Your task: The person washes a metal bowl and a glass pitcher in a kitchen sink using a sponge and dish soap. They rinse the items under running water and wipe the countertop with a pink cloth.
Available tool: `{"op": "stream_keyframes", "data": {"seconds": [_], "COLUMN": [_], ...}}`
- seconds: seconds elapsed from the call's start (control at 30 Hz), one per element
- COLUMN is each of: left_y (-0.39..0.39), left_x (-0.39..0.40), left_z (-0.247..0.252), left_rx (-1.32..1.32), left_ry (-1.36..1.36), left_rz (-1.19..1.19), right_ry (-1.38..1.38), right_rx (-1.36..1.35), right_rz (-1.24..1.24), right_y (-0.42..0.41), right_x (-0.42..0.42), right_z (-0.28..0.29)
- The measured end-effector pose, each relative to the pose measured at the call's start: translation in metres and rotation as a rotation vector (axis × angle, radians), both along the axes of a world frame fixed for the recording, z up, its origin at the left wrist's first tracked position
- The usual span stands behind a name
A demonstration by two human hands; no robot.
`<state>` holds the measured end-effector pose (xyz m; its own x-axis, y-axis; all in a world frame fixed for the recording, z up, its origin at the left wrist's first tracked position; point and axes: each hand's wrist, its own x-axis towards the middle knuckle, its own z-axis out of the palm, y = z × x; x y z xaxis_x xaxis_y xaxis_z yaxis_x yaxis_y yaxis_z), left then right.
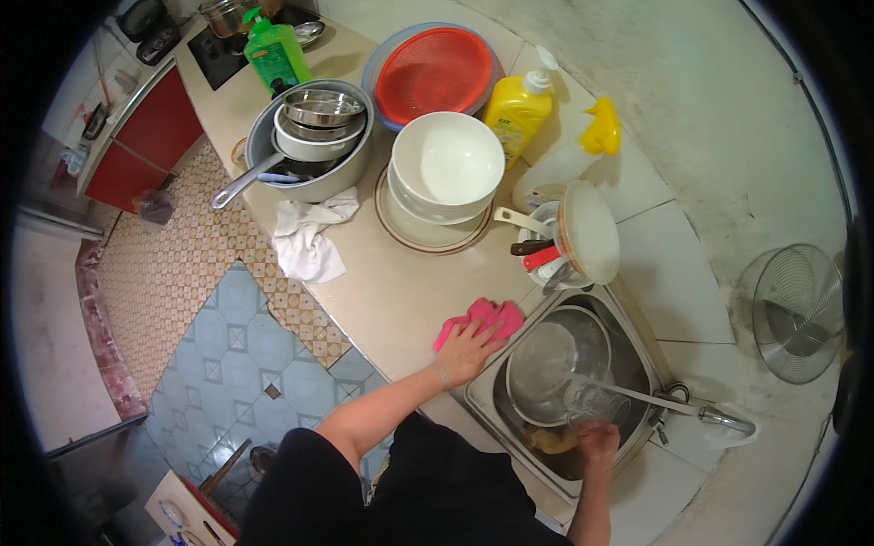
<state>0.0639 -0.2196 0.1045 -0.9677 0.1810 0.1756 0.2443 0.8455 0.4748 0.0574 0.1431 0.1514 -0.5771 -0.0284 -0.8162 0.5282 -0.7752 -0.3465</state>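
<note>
My left hand (pixel 464 351) lies over a bunched pink cloth (pixel 506 319) on the counter beside the sink, its fingers spread across the fabric. Whether it grips the cloth cannot be made out. In the sink (pixel 483 394), my right hand (pixel 598 438) holds a clear drinking glass (pixel 601 403) that is tilted in the stream of water (pixel 631 393). The running tap (pixel 727 420) is at the right. A large metal pot (pixel 546 341) sits in the basin behind the glass. Something yellowish-brown (pixel 552 441), partly hidden, lies in the basin near my right hand.
Stacked white bowls (pixel 447 160), a cutlery holder with a white pan (pixel 590 232), and a white cloth (pixel 311 239) occupy the counter. Farther back are a pot of cookware (pixel 348 184), a red colander (pixel 433 75), yellow (pixel 522 112) and green (pixel 273 54) pump bottles, and a spray bottle (pixel 553 167).
</note>
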Motion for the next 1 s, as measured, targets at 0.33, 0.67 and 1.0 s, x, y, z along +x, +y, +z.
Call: {"op": "stream_keyframes", "data": {"seconds": [0.33,0.67,1.0], "left_y": [-0.173,0.018,0.161], "left_x": [0.082,0.155,0.174], "left_z": [0.013,-0.006,-0.01], "left_rx": [-0.111,-0.058,-0.077], "left_ry": [-0.045,-0.049,-0.12], "left_rz": [0.602,0.254,-0.733], "right_ry": [-0.136,-0.015,-0.029], "right_rx": [0.277,0.202,0.166], "right_rz": [0.076,0.234,0.259], "right_y": [-0.022,0.002,0.006], "right_x": [-0.036,-0.039,-0.033], "right_z": [-0.004,-0.035,-0.033]}}
